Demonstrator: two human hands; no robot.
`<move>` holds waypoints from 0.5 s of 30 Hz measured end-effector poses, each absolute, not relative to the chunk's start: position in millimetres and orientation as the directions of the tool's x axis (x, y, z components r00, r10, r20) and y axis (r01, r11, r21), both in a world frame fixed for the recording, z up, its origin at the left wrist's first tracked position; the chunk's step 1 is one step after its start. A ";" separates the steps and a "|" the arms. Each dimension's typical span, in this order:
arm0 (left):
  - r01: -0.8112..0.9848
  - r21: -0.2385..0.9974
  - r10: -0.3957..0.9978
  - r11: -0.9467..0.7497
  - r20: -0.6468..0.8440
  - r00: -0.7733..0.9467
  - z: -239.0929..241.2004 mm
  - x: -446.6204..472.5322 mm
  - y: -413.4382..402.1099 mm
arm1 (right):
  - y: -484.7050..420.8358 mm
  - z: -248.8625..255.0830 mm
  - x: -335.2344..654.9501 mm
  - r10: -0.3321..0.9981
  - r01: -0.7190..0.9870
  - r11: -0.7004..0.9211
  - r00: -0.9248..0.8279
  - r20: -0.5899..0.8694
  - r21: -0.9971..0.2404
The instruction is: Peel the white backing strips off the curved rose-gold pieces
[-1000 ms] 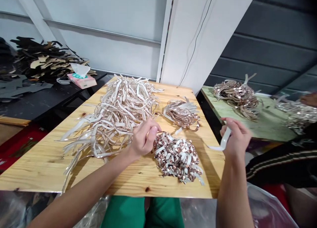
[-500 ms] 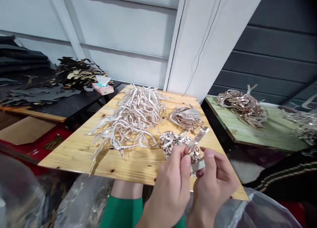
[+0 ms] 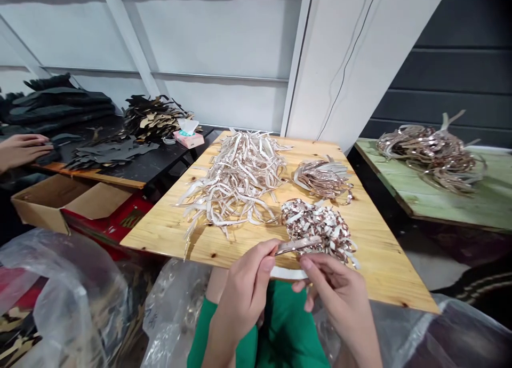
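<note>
Metallic strip, in grip of left hand and right hand, plastic bag below, open cardboard box

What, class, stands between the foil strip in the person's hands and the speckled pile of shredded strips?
Nothing visible: the foil strip, held by the left hand and right hand, is right at the near edge of the speckled pile.

- 2 hands: left hand, right hand
- 1 strip between the fingers
- 3 piles just beyond the fingers
- 1 pile well right of the fingers
- 1 co-worker's hand well left of the fingers
</note>
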State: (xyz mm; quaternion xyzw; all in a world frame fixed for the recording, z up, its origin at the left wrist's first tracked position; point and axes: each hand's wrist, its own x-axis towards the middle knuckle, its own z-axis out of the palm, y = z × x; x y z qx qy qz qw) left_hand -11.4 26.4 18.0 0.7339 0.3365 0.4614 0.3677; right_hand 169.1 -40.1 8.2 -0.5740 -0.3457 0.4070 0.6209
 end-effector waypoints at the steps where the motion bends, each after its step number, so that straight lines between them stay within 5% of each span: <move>1: 0.150 0.869 0.848 -0.471 0.400 0.347 19.1 -12.7 27.6 | -41.3 6.9 170.5 0.923 -0.112 0.012 0.384 -0.032 -0.994; 7: 0.040 0.999 0.967 -0.033 0.021 0.256 22.2 -20.2 42.5 | -52.2 3.1 162.7 0.989 -0.044 -0.065 0.132 -0.070 -0.997; 15: 0.176 0.956 0.833 0.235 -0.291 0.470 13.9 -35.0 59.7 | -19.8 -11.7 141.9 0.915 0.021 0.075 0.397 0.077 -0.997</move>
